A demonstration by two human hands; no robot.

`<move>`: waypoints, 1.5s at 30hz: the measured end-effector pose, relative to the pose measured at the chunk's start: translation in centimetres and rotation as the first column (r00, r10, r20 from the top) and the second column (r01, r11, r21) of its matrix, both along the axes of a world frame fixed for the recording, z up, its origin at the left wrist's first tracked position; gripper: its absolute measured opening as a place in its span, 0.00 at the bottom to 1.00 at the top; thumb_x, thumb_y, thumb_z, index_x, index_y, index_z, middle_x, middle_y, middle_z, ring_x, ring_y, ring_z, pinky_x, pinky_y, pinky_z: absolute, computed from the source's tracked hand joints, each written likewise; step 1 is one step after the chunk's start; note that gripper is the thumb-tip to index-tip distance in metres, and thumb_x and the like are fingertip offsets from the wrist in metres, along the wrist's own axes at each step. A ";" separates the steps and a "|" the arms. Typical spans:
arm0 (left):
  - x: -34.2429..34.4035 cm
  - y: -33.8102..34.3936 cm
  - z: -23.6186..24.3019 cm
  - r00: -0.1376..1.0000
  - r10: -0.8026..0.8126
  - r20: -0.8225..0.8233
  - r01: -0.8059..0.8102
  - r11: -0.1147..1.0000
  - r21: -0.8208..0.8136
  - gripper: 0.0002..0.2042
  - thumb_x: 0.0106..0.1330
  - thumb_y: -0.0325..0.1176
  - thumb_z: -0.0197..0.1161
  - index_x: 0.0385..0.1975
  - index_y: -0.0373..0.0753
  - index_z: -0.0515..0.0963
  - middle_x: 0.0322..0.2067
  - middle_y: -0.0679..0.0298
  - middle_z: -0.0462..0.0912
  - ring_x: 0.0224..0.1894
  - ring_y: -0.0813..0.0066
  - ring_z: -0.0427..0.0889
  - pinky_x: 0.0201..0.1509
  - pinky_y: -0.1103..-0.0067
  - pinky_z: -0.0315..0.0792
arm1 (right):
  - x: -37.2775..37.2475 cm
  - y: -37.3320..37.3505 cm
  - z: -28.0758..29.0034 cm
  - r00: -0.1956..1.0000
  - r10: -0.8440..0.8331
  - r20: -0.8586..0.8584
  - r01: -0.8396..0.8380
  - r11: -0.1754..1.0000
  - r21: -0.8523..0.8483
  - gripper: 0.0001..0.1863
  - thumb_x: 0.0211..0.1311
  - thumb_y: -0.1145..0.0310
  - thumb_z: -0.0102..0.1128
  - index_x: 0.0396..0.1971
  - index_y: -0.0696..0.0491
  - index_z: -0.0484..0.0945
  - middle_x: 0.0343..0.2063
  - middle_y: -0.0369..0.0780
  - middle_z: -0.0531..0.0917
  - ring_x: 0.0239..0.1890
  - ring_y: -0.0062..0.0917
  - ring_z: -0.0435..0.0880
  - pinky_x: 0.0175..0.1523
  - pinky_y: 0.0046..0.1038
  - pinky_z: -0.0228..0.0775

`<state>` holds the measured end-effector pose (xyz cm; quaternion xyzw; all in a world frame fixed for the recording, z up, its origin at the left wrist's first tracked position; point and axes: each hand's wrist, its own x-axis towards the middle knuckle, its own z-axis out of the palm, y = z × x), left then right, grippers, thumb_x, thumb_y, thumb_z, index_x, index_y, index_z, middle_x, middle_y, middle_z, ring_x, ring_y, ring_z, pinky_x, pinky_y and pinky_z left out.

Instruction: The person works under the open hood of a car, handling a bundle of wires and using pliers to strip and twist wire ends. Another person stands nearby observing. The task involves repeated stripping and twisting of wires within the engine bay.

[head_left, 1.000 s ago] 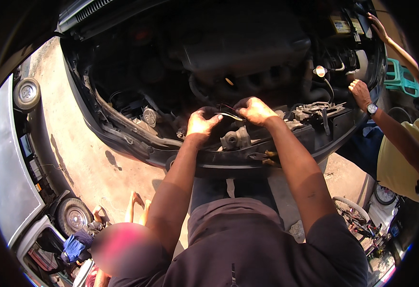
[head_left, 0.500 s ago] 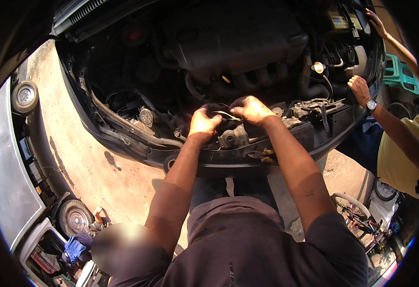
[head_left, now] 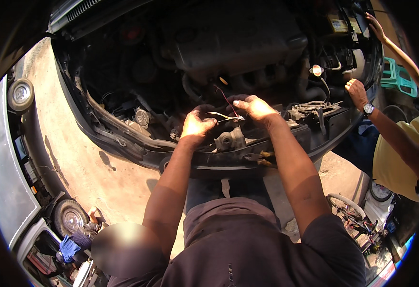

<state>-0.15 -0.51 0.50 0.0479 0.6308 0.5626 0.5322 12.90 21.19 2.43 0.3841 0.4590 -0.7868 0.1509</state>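
Observation:
My left hand (head_left: 199, 122) is closed on a bundle of thin wires (head_left: 223, 115), with a pale and a dark red strand showing. My right hand (head_left: 256, 109) has curled fingers at the bundle's other end; its fingertips are partly hidden. Below the wires sits a grey metal part (head_left: 227, 139) in a car's engine bay. A tool with yellow handles (head_left: 265, 158) lies on the front edge, below my right hand. The dark engine cover (head_left: 238, 43) is beyond both hands.
A co-worker's hand with a watch (head_left: 358, 94) and another person's hand (head_left: 377, 27) are at the bay's right. A green plastic stool (head_left: 403, 76), bicycle (head_left: 346, 208), grey vehicle (head_left: 3, 162) and loose wheel (head_left: 21, 94) surround the car. A blurred person (head_left: 123, 248) is lower left.
My hands have moved apart a little, the right one rightward, the left one leftward. More of the dark red wire now shows between them. The view has shifted slightly.

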 end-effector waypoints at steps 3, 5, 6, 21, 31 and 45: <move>-0.1 -0.1 -0.1 0.999 0.042 0.035 -0.042 0.999 0.005 0.22 0.64 0.22 0.74 0.58 0.32 0.79 0.42 0.58 0.89 0.40 0.73 0.89 0.49 0.77 0.84 | 0.8 0.5 1.5 0.998 -0.027 0.059 0.029 0.999 -0.039 0.20 0.75 0.69 0.65 0.61 0.61 0.80 0.48 0.43 0.90 0.52 0.22 0.86 0.58 0.25 0.79; -0.2 -0.2 -0.1 0.991 0.090 0.102 -0.091 0.996 0.005 0.22 0.63 0.23 0.75 0.58 0.32 0.79 0.41 0.58 0.89 0.40 0.73 0.89 0.49 0.77 0.84 | 1.5 0.8 2.5 0.996 -0.067 0.067 0.073 0.993 -0.094 0.22 0.70 0.74 0.68 0.62 0.62 0.79 0.50 0.43 0.88 0.53 0.25 0.87 0.62 0.26 0.79; -0.3 -0.2 0.0 0.994 0.080 0.076 -0.081 0.997 0.002 0.23 0.63 0.23 0.76 0.58 0.32 0.79 0.41 0.58 0.89 0.40 0.73 0.89 0.49 0.78 0.84 | 1.9 0.9 2.9 0.999 -0.015 0.050 0.016 0.999 -0.035 0.21 0.70 0.75 0.67 0.61 0.62 0.79 0.49 0.43 0.88 0.52 0.24 0.87 0.61 0.26 0.80; -0.3 0.2 -0.1 0.992 0.075 0.100 -0.079 0.996 0.039 0.21 0.64 0.21 0.75 0.57 0.32 0.79 0.42 0.60 0.89 0.39 0.74 0.89 0.49 0.77 0.84 | 2.3 -0.4 0.7 0.912 -0.367 0.181 0.402 0.886 -0.231 0.15 0.81 0.71 0.57 0.56 0.66 0.76 0.48 0.50 0.85 0.47 0.39 0.90 0.55 0.33 0.89; -0.4 0.3 0.1 0.992 0.041 0.120 -0.051 0.995 0.086 0.25 0.63 0.20 0.75 0.60 0.31 0.77 0.42 0.59 0.89 0.40 0.73 0.90 0.52 0.76 0.84 | 2.9 -0.2 -0.1 0.910 -0.390 0.142 0.415 0.842 -0.345 0.11 0.82 0.73 0.52 0.56 0.61 0.75 0.45 0.49 0.84 0.39 0.37 0.89 0.42 0.30 0.86; -0.7 -0.2 0.0 0.999 -0.027 0.045 0.028 1.000 -0.004 0.28 0.61 0.24 0.78 0.62 0.31 0.77 0.48 0.59 0.89 0.45 0.75 0.89 0.53 0.78 0.83 | 2.8 -0.9 0.3 0.932 -0.349 0.097 0.361 0.919 -0.162 0.10 0.82 0.72 0.54 0.56 0.57 0.73 0.43 0.44 0.84 0.37 0.30 0.86 0.39 0.26 0.83</move>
